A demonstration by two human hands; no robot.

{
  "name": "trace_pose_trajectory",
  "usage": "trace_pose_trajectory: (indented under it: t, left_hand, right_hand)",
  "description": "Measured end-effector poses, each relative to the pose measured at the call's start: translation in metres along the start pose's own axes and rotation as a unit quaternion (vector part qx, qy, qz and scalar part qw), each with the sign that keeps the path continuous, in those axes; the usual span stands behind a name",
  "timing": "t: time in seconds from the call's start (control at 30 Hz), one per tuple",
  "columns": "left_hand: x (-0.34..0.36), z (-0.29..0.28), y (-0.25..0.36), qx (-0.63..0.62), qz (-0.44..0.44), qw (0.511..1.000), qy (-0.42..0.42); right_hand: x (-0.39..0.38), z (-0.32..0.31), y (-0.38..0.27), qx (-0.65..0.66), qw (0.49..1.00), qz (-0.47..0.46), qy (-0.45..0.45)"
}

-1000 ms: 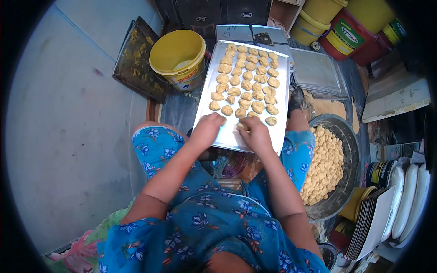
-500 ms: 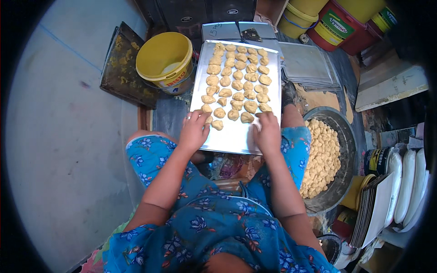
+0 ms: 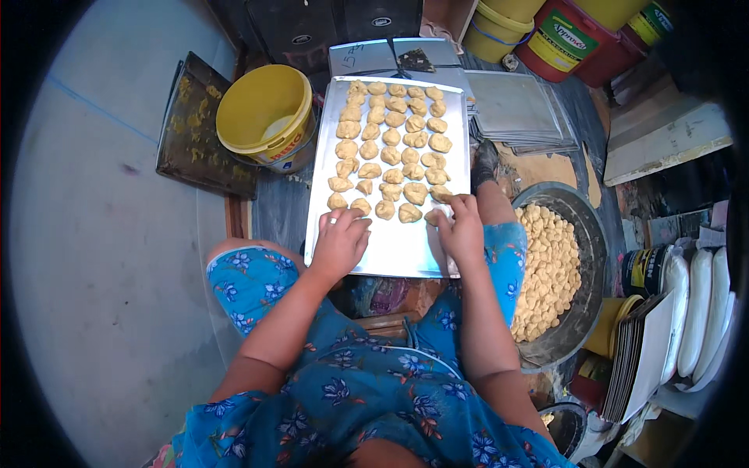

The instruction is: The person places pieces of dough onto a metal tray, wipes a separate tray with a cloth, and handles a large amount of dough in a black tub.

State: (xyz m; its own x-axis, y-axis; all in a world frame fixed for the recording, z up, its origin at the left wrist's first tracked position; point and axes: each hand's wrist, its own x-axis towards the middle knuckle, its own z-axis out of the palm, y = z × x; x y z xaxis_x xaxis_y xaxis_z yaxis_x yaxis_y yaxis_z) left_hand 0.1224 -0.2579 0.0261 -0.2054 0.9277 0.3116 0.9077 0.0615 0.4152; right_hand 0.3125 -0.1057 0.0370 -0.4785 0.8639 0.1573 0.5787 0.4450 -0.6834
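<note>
A shiny metal tray lies before me, bearing rows of pale yellow dough pieces. Near its front left, my left hand rests with bent fingers just below the nearest row. Whatever lies under those fingers is hidden. At the front right, my right hand has its fingertips closed on a dough piece at that row's end, partly covered by the thumb and fingers. By my right leg stands a wide dark basin heaped with more dough pieces.
A yellow bucket stands left of the tray beside a crusted dark board. Flat metal trays are stacked at the far right. Red and yellow tubs stand behind. Boards and white packs lean at right.
The whole view has shifted slightly. My left hand has moved right and nearer along the tray, covering dough pieces that showed there. My right fingertips now show a dough piece at the nearest row's end.
</note>
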Motion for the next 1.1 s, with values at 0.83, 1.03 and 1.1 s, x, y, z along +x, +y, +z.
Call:
trace_pose_trajectory:
  t: [0.83, 1.03, 1.1]
  left_hand:
    - [0.171, 0.255, 0.322, -0.091, 0.160, 0.882, -0.433]
    - [0.179, 0.275, 0.304, -0.031, 0.144, 0.854, -0.499]
    - [0.181, 0.274, 0.314, -0.032, 0.154, 0.858, -0.489]
  right_hand:
    - [-0.121, -0.020, 0.434, -0.119, 0.825, 0.550, 0.049]
    - [-0.167, 0.071, 0.352, -0.381, 0.911, 0.158, -0.029]
    - [-0.185, 0.027, 0.398, -0.243, 0.939, 0.170, -0.177]
